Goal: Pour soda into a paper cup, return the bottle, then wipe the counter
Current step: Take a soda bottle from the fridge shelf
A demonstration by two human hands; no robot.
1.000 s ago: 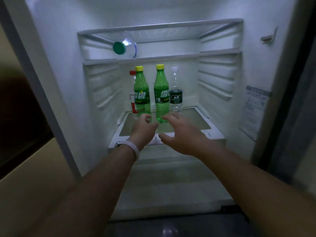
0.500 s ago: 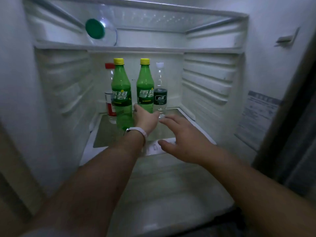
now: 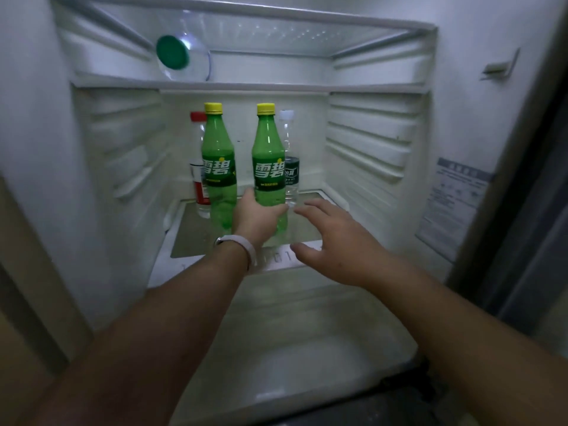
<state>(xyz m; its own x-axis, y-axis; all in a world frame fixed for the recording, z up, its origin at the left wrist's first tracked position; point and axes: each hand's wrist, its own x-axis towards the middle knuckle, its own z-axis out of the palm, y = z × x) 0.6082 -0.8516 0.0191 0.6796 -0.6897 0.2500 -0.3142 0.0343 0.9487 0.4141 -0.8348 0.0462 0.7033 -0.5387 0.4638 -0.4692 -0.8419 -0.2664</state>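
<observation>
Since half a second ago: left hand (image 3: 256,218) has closed in from beside the right-hand green soda bottle (image 3: 269,167) to wrap its lower body; right hand (image 3: 330,238) has barely shifted; viewpoint is nearer the fridge.

Item 1, nearest: two bare forearms, reaching forward into an open fridge. Pale smooth wristband (image 3: 242,245) on the left wrist.

Item 2: right hand, spread wide with straight fingers, holding nothing, hovering just right of the gripped bottle over the shelf's front lip. Judged a steadying or standby hand.

Item 3: left hand, fingers and thumb curled round the bottle below its label. Low hold judged a choice of the widest, firmest section; whether the bottle has left the shelf cannot be told.

Item 4: glass shelf (image 3: 196,238), flat, translucent, white plastic frame.

Item 5: soda bottle, task object, upright on mid-shelf. Green ribbed plastic, yellow screw cap, glossy green label with white characters. Judged fetch stage; pouring not yet begun.

Item 6: second green bottle (image 3: 218,170), same make, upright, left of the first and apart from it.

Item 7: red-capped clear bottle (image 3: 198,167), behind the left one; white-capped clear bottle (image 3: 290,167) with dark label, just behind the gripped one.

Item 8: ribbed white moulded side walls (image 3: 368,142), shelf runners.

Item 9, farthest and above: clear bottle lying on its side (image 3: 184,56) on the upper shelf, green cap facing out.
</observation>
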